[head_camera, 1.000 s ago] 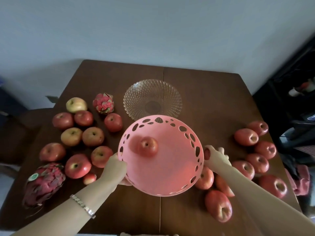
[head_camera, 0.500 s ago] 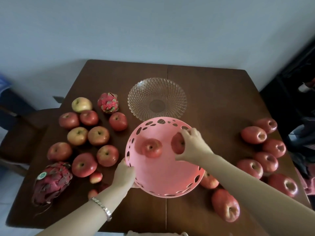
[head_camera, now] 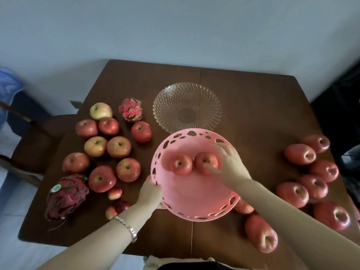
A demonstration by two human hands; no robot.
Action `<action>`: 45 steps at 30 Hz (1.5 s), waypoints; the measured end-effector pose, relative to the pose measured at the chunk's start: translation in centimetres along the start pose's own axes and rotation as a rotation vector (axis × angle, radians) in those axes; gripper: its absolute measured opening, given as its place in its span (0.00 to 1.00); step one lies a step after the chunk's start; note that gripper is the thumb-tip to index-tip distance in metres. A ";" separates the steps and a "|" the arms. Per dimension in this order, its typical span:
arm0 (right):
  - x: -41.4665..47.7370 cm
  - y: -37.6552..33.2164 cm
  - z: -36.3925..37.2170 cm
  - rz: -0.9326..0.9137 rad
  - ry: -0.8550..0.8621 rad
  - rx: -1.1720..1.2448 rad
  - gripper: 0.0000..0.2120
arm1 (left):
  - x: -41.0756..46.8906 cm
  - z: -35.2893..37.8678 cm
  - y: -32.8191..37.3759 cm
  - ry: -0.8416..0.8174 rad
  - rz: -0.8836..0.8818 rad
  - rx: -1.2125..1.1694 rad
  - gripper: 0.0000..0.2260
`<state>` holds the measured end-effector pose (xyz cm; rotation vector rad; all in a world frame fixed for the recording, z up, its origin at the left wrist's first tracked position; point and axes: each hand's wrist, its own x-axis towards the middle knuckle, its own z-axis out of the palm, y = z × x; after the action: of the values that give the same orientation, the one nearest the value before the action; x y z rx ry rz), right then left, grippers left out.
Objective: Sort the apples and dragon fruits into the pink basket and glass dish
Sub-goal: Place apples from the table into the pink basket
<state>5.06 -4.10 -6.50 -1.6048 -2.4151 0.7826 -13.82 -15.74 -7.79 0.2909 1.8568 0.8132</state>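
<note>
A person's left hand [head_camera: 151,193] is gripping the pink basket's [head_camera: 194,199] rim while the right hand [head_camera: 228,164], fingers spread, is releasing a second apple [head_camera: 206,162] inside; keeping the basket steady should stop the fruit rolling.

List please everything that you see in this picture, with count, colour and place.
pink basket: 1, pink, table middle
apples in basket: 2, red, side by side
apples on left: 9, red or yellowish, table
small fruits: 3, red, near left wrist
apples on right: 8, red, one partly under basket
dragon fruits: 2, magenta, table left
glass dish: 1, clear, empty, behind basket
table: 1, dark brown
bracelet: 1, silver, left wrist
left hand: grips basket rim
right hand: open, inside basket
</note>
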 end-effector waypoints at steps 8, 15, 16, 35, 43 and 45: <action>-5.6 6.4 -1.9 0.302 -0.541 -0.260 0.40 | 0.2 0.3 -0.4 0.015 0.026 0.009 0.19; -6.3 5.7 -1.6 0.269 -0.376 -0.388 0.40 | 0.3 0.3 -0.3 -0.001 -0.024 -0.024 0.19; -6.3 5.5 -2.5 0.264 -0.340 -0.434 0.41 | 0.4 0.3 -0.3 0.003 -0.025 -0.017 0.19; -4.7 -2.7 4.7 0.346 -0.282 0.122 0.40 | -2.0 5.4 -1.0 -0.052 -0.018 -0.124 0.24; -5.4 0.0 0.8 0.228 -0.423 0.192 0.36 | -2.5 6.2 -0.7 0.375 0.800 0.883 0.32; -6.1 1.3 -2.3 0.149 -0.335 0.212 0.23 | -3.0 7.2 0.6 0.140 0.975 1.049 0.24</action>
<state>9.58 -8.35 -4.12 -1.6972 -2.3334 1.3835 -6.20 -14.05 -6.93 1.9312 2.1034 0.3571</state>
